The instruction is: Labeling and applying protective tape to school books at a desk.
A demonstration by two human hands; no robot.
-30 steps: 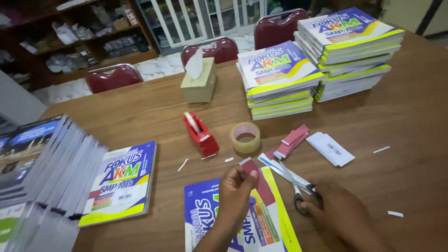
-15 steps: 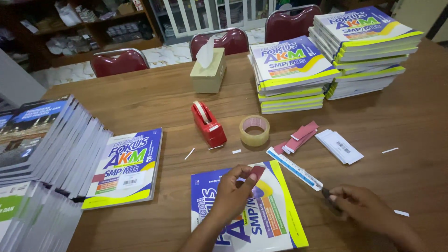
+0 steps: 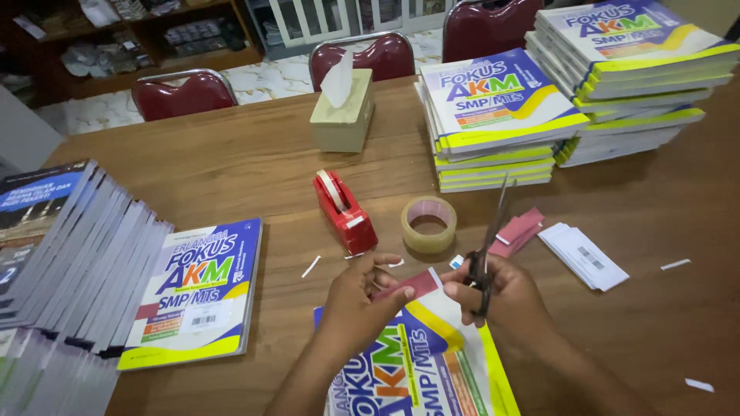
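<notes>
Left hand (image 3: 362,296) pinches a red strip (image 3: 412,284) over the book (image 3: 420,370). Right hand (image 3: 505,296) grips scissors (image 3: 487,243), blades up. Tape roll (image 3: 429,224) and dispenser (image 3: 344,211) lie just beyond.

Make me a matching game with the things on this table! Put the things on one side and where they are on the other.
1 scissors
2 red tape dispenser
3 tissue box
4 roll of clear tape

a near the chairs at the table's far edge
b in the right hand
c left of the tape roll
d in front of the middle book stack

Pairs: 1-b, 2-c, 3-a, 4-d
</notes>
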